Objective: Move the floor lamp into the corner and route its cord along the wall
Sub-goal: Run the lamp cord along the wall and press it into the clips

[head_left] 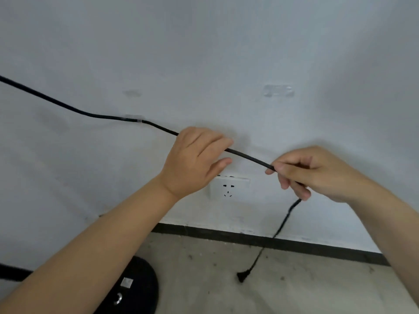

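Observation:
A black cord [249, 156] runs from the upper left along the white wall, through a clear clip [133, 118], then across to my hands. My left hand [195, 162] holds the cord with its fingers over it, just right of the clip. My right hand [317, 173] pinches the cord farther right; below it the cord hangs down to its black plug [242, 277], which dangles just above the floor. The lamp's round black base [138, 288] sits on the floor at the lower left, partly hidden by my left forearm.
A white wall socket [229, 189] is mounted just below my hands. Another clear clip [278, 90] is stuck on the wall at the upper right, and a faint mark [132, 93] lies above the first clip. A black skirting strip [272, 240] meets the concrete floor.

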### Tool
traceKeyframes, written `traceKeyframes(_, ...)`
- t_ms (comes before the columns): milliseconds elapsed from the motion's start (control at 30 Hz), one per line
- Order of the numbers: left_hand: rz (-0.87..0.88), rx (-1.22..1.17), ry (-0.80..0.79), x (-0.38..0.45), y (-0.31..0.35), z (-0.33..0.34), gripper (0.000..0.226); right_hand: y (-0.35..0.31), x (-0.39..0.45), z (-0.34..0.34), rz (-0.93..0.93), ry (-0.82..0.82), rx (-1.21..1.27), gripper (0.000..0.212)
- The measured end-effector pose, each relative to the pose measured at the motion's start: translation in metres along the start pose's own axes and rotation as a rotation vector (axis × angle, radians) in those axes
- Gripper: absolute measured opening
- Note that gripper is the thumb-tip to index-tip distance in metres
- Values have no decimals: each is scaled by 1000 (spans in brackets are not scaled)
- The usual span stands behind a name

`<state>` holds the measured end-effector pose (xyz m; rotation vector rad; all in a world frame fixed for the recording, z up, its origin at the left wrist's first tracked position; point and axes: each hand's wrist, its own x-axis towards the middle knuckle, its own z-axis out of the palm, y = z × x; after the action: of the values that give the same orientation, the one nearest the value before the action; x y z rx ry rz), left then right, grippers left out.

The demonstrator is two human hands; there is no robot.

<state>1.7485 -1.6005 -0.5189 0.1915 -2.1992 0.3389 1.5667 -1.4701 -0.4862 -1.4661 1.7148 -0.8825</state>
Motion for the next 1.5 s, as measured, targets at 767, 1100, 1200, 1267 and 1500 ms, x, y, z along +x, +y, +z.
traceKeyframes(767,-468,103,108,81,29,7,1,-61,20,-61,-579,687,-489,13)
traceKeyframes(1100,-294,25,68,103,46,4,34,-28,14,-55,-487,830,-313,10)
traceKeyframes(1200,-243,58,32,109,50,7,20,-12,11,-52,-481,820,-291,13)
traceKeyframes(1267,-203,96,37,111,50,10,15,1,7,-51,-424,788,-257,21)
traceKeyframes(1500,-120,410,165,102,59,33,25,55,-21,-61,-315,580,-18,26)
